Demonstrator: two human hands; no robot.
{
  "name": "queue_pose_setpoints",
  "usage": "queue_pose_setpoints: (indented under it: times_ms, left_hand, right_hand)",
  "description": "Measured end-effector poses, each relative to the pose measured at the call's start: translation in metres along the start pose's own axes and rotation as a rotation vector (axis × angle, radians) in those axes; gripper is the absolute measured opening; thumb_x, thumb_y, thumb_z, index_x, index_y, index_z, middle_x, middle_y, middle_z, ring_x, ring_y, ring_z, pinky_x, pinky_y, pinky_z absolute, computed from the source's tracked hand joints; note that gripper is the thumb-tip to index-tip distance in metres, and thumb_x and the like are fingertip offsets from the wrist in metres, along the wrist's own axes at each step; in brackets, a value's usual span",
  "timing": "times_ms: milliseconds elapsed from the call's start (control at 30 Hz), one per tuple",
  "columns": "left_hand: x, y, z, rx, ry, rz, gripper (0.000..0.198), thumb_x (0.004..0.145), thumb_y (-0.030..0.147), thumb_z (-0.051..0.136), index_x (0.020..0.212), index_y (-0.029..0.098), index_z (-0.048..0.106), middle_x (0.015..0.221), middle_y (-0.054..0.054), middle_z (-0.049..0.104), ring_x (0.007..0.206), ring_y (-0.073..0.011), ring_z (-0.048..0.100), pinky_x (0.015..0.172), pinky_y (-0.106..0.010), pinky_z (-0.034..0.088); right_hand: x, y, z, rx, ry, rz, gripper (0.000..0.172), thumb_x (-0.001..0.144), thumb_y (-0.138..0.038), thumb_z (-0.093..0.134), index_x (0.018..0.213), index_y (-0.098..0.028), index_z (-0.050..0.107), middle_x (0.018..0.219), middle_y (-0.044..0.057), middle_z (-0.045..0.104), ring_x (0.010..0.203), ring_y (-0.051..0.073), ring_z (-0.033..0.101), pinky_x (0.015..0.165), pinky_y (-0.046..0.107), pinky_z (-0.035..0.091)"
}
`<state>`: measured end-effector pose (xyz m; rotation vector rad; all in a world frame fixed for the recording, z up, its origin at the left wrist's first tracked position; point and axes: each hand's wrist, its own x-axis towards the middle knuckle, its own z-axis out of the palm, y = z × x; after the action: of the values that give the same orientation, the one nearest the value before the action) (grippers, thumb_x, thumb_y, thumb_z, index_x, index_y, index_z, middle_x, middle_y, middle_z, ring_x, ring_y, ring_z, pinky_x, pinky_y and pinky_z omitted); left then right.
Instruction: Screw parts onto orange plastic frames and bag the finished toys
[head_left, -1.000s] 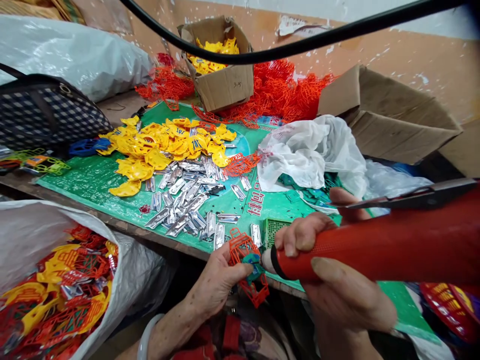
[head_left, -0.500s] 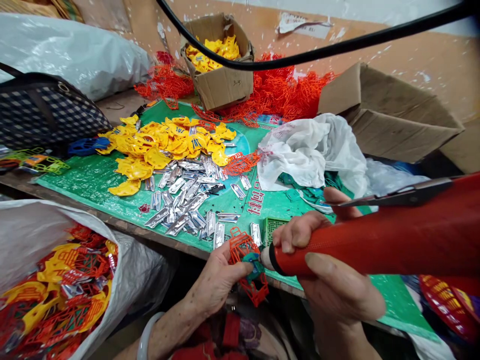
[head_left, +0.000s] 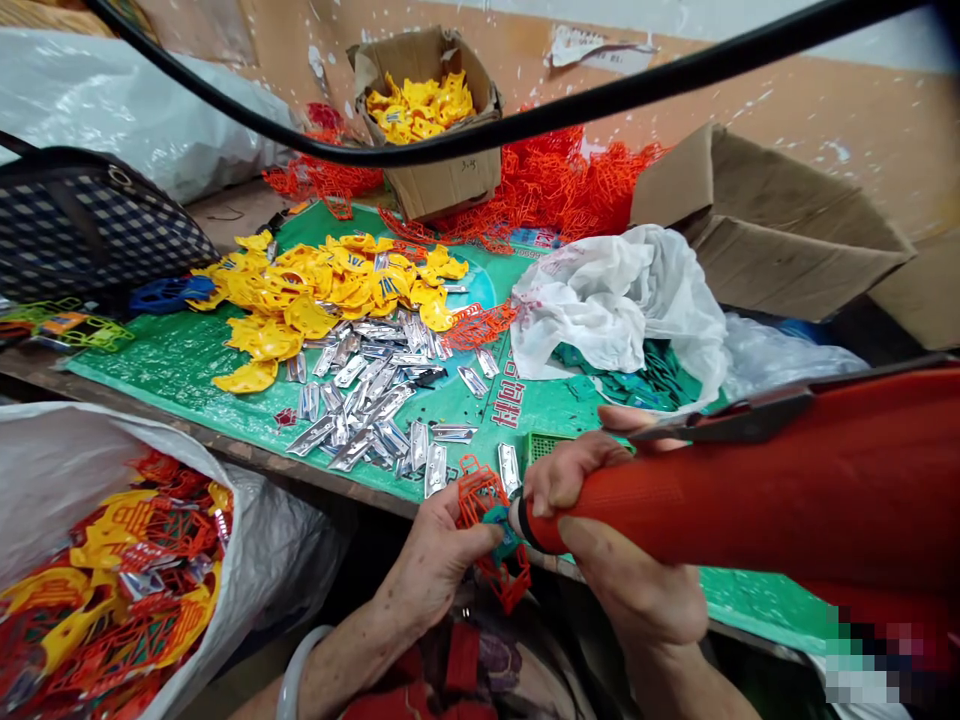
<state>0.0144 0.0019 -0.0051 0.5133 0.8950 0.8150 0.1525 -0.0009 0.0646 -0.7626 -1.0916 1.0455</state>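
Observation:
My left hand pinches an orange openwork plastic piece with a small teal part set on it, just below the table's front edge. My right hand is wrapped round a thick red tool with a black collar, whose tip presses against the teal part. A black cable from the tool arcs across the top of the view. On the green mat lie several silver metal strips and a heap of yellow plastic pieces.
A white sack of finished orange and yellow pieces stands lower left. At the back are a cardboard box of yellow pieces, piles of orange frames, a white plastic bag over teal parts, an empty carton and a checkered bag.
The red tool and my right hand have shifted slightly left toward the orange piece. The cable has swung lower across the top. My left hand keeps its hold.

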Motion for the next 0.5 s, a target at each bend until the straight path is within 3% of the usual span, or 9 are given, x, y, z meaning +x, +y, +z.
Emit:
queue_pose_setpoints:
  times_ms: [133, 300, 500]
  left_hand:
    - [0.0004, -0.0014, 0.0009, -0.018, -0.012, 0.001, 0.028, 0.06, 0.01, 0.076, 0.086, 0.016, 0.069, 0.071, 0.001, 0.066, 0.062, -0.0133, 0.059, 0.063, -0.024, 0.046]
    - [-0.0002, -0.0042, 0.0007, -0.039, -0.04, 0.005, 0.025, 0.064, 0.003, 0.069, 0.085, 0.017, 0.066, 0.071, 0.003, 0.063, 0.059, -0.0091, 0.055, 0.059, -0.02, 0.044]
    - [-0.0012, -0.0017, -0.0043, 0.025, -0.044, 0.022, 0.03, 0.068, 0.009, 0.074, 0.096, 0.016, 0.068, 0.085, -0.003, 0.07, 0.073, -0.0149, 0.063, 0.073, -0.027, 0.05]
  right_hand:
    - [0.0027, 0.0018, 0.0009, -0.019, -0.021, 0.005, 0.057, 0.074, -0.014, 0.071, 0.121, -0.034, 0.048, 0.078, -0.005, 0.059, 0.066, 0.014, 0.06, 0.068, 0.033, 0.052]
    - [0.0025, 0.0023, 0.0007, -0.013, -0.022, -0.02, 0.052, 0.075, -0.018, 0.069, 0.121, -0.034, 0.049, 0.075, -0.005, 0.058, 0.064, 0.015, 0.058, 0.064, 0.034, 0.053]
    - [0.007, -0.0066, -0.0063, 0.077, 0.017, -0.034, 0.056, 0.075, -0.017, 0.071, 0.123, -0.035, 0.049, 0.075, -0.006, 0.06, 0.065, 0.013, 0.059, 0.067, 0.032, 0.052]
